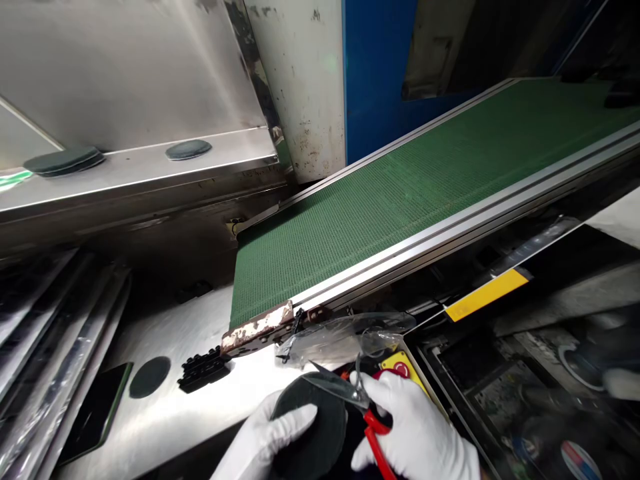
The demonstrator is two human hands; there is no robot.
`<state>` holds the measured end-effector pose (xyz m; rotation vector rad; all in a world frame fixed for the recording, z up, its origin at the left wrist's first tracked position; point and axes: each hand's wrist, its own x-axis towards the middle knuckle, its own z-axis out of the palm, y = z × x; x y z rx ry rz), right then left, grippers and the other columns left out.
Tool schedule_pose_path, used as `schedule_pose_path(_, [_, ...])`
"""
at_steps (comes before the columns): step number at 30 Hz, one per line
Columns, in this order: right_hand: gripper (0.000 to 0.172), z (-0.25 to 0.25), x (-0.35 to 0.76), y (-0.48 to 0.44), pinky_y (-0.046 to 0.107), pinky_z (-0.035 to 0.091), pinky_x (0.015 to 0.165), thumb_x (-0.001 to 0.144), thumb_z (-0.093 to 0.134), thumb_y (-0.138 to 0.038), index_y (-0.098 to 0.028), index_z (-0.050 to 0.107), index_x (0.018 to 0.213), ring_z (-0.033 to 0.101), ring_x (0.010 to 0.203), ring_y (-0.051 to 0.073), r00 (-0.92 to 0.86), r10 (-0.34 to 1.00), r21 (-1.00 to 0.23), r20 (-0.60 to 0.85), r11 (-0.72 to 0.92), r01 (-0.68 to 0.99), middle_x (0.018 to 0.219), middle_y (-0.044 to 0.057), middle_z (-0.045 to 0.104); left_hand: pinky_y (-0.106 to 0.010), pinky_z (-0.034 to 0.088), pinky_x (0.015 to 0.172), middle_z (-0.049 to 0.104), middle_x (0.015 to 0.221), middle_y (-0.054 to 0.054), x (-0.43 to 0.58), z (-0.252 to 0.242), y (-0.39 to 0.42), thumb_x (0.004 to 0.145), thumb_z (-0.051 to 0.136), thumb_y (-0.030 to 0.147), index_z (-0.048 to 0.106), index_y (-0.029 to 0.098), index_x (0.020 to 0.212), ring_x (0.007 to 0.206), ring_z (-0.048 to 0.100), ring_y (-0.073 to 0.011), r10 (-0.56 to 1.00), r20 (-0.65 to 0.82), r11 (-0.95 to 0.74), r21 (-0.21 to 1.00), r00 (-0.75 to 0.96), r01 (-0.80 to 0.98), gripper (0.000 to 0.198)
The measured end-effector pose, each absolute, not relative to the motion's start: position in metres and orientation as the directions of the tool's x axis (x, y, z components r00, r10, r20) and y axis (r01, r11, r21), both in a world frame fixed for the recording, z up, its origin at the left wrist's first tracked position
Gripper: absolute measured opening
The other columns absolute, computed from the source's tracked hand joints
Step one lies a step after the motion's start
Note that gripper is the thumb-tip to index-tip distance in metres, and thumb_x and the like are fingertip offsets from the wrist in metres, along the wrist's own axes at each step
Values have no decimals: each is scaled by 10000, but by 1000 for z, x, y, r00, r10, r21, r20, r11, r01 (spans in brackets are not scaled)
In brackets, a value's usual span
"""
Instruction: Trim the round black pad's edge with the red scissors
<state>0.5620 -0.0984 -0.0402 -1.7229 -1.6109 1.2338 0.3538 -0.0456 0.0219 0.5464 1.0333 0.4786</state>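
Standing at the person's shoulder, an onlooker sees the white-gloved left hand (265, 437) first, its fingers curled over a dark round pad (313, 427) and clamping it firmly against the palm. The white-gloved right hand (417, 427) is closed around the red handles of a pair of scissors (377, 440), whose steel blades (337, 385) reach across the pad's upper edge; from here it is hard to tell whether they stand apart or together. That is the risky spot: if the pad twisted or the blades skidded off its edge, the points could catch the left fingers, and thin gloves would offer little protection. Just beyond the hands, a crumpled clear plastic film (345, 337) lies on the stainless steel bench (150, 427) beside a yellow box with a red emergency stop button (400, 367), close enough that a careless elbow might press it. A black serrated plastic part (203, 370) sits on the steel nearby, next to a flat dark disc (150, 377). Farther off, a green mesh conveyor belt (425, 190) slants upward between aluminium rails, its near end chipped and worn. Two more dark round pads (63, 160) rest on a steel ledge (135, 175) at the upper left, with a blue panel (375, 73) behind the belt.
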Motion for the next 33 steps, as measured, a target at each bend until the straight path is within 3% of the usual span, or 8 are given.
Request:
schedule_pose_path(4, [679, -34, 562, -96, 270, 463, 675, 475, 974, -376, -360, 703, 1098, 595, 771, 189, -100, 942, -791, -320, -208, 575, 809, -46, 585, -382, 479, 805, 625, 649, -10, 352, 25, -40, 781, 759, 313, 721, 185, 699, 609, 519, -183, 569, -660, 780, 621, 491, -70, 157])
schedule_pose_path(8, [665, -25, 559, -91, 290, 477, 771, 496, 957, -418, -312, 700, 1099, 608, 876, 216, -133, 941, -751, -313, -159, 640, 930, -8, 629, -397, 487, 865, 691, 733, -37, 348, 22, -37, 757, 781, 294, 766, 185, 822, 741, 599, -235, 536, -688, 792, 610, 490, -11, 127])
schedule_pose_path(12, [602, -27, 560, -91, 271, 490, 743, 547, 939, -394, -330, 712, 1101, 621, 817, 191, -153, 938, -796, -310, -168, 582, 874, -28, 625, -432, 485, 927, 748, 867, -86, 350, 22, -37, 775, 752, 297, 792, 161, 974, 849, 633, -281, 548, -666, 762, 647, 506, 25, 244])
schedule_pose_path(15, [718, -34, 563, -93, 270, 498, 716, 487, 974, -363, -357, 713, 1156, 628, 793, 192, -147, 934, -808, -325, -194, 556, 838, -38, 614, -464, 480, 950, 754, 882, -100, 352, 24, -37, 784, 740, 305, 784, 155, 1028, 832, 642, -287, 549, -652, 749, 661, 523, 38, 290])
schedule_pose_path(21, [736, -34, 566, -96, 253, 478, 660, 464, 980, -361, -364, 716, 1150, 619, 756, 178, -153, 919, -801, -362, -223, 556, 808, -47, 581, -435, 494, 893, 735, 837, -80, 347, 24, -32, 752, 768, 304, 763, 169, 870, 867, 655, -305, 526, -684, 753, 651, 506, 97, 179])
schedule_pose_path(26, [730, -26, 563, -93, 287, 488, 755, 505, 947, -444, -326, 706, 1185, 615, 854, 217, -157, 931, -744, -330, -154, 651, 939, 1, 622, -455, 484, 943, 760, 840, -84, 348, 36, -26, 730, 757, 332, 789, 174, 910, 860, 649, -309, 525, -653, 691, 702, 545, 175, 243])
schedule_pose_path(30, [775, -25, 562, -91, 276, 486, 727, 521, 948, -438, -331, 686, 1243, 622, 821, 209, -176, 915, -747, -362, -172, 642, 898, -6, 637, -469, 475, 974, 768, 857, -83, 349, 39, -27, 730, 743, 335, 797, 184, 898, 896, 662, -330, 534, -656, 670, 713, 534, 205, 232])
schedule_pose_path(33, [678, -27, 564, -93, 256, 483, 697, 523, 957, -399, -318, 725, 1155, 618, 780, 186, -180, 911, -776, -371, -197, 600, 888, -16, 652, -460, 485, 958, 769, 825, -84, 347, 33, -27, 730, 734, 314, 800, 179, 877, 904, 671, -337, 514, -684, 690, 688, 518, 224, 210])
